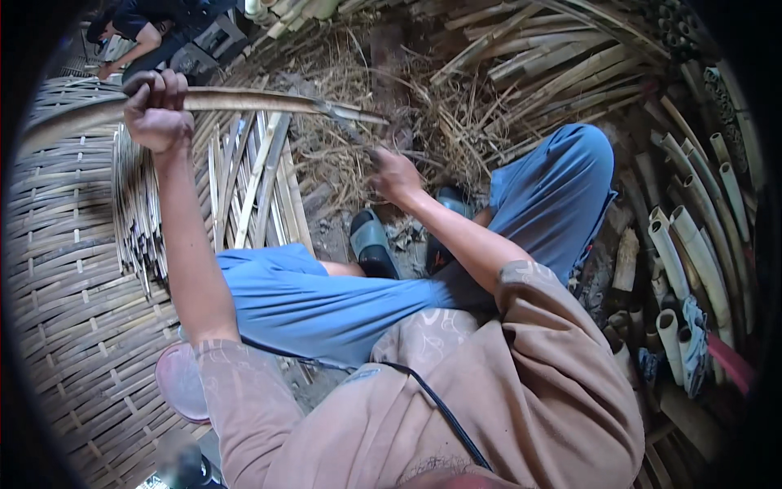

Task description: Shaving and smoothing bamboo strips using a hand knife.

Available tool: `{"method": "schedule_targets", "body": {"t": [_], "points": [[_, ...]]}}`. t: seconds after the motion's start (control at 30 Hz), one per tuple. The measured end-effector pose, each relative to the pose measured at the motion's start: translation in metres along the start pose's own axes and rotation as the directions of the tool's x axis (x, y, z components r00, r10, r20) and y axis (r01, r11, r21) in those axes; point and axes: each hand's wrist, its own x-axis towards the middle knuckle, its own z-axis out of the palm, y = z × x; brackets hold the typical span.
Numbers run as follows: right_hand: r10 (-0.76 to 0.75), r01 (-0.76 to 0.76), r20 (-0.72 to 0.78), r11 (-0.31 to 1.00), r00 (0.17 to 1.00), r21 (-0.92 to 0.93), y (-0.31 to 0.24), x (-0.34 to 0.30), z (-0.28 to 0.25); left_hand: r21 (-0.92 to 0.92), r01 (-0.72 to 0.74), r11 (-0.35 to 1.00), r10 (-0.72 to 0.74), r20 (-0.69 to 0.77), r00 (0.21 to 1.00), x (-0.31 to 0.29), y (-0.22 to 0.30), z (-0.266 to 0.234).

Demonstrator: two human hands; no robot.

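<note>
My left hand (157,112) is raised at the upper left, its fingers wrapped round a long split bamboo strip (244,99). The strip runs from the left rim across to a thin tip above my feet. In the middle, my right hand (397,177) is closed on the handle of a knife (349,126). Its dark blade slants up and left, meeting the strip near the thin end; whether it cuts into the bamboo I cannot tell. Most of the handle is hidden in my fist.
Bamboo shavings (334,163) cover the ground ahead. A woven bamboo mat (73,326) spreads along the left, with a bundle of thin slats (140,204) on it. Bamboo poles (692,253) crowd the right side. Split bamboo (570,65) lies at the back. Another person (151,37) sits far left.
</note>
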Motion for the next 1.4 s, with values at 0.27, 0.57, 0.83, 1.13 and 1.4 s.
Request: {"method": "schedule_targets", "body": {"t": [0.27,0.57,0.83,1.13,1.4], "points": [[-0.088,0.097,-0.102,0.991,0.991,0.088,0.012,0.017,0.012,-0.059,-0.032,0.998,0.038,0.111,0.993,0.007,-0.006,0.003],[0.437,-0.43,0.049,0.896,0.898,-0.108,0.034,0.01,-0.012,-0.076,-0.007,0.997,0.019,0.154,0.988,0.005,0.0,0.0],[0.209,-0.208,-0.004,0.974,0.978,-0.085,0.027,-0.006,-0.004,-0.063,0.018,0.998,-0.012,0.091,0.996,0.003,0.002,-0.002],[0.05,-0.055,-0.071,0.996,0.996,-0.072,0.048,0.013,0.026,-0.056,0.006,0.998,-0.008,-0.036,0.999,0.009,-0.008,0.008],[0.294,-0.292,0.094,0.956,0.951,-0.042,0.014,0.002,-0.005,-0.01,0.013,1.0,-0.014,-0.017,1.0,0.013,-0.003,-0.008]]}}
